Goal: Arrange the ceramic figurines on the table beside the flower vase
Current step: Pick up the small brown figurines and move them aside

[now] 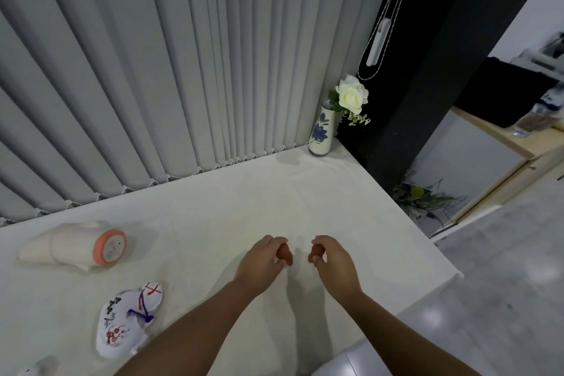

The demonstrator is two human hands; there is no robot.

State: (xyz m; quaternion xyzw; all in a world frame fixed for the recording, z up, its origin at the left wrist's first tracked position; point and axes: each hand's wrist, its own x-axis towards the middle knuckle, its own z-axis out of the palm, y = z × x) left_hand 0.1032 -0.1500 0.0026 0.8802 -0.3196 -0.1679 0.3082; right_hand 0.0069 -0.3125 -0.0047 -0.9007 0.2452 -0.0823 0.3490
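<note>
A white vase [320, 131] painted with blue flowers stands in the table's far right corner, holding a white rose [352, 94]. A pale cream figurine [73, 246] with an orange round end lies on its side at the left. A white painted cat-like figurine [128, 319] lies flat nearer me. Part of another white figurine [33, 371] shows at the bottom left edge. My left hand [264, 259] and my right hand [331, 258] hover side by side over the middle of the table [244, 198], fingers curled, holding nothing.
Grey vertical blinds [183, 55] run along the table's back edge. A black pillar [427, 85] with a blind cord stands behind the vase. The table's right edge drops to a grey floor [503, 284]; a plant and cabinet stand beyond.
</note>
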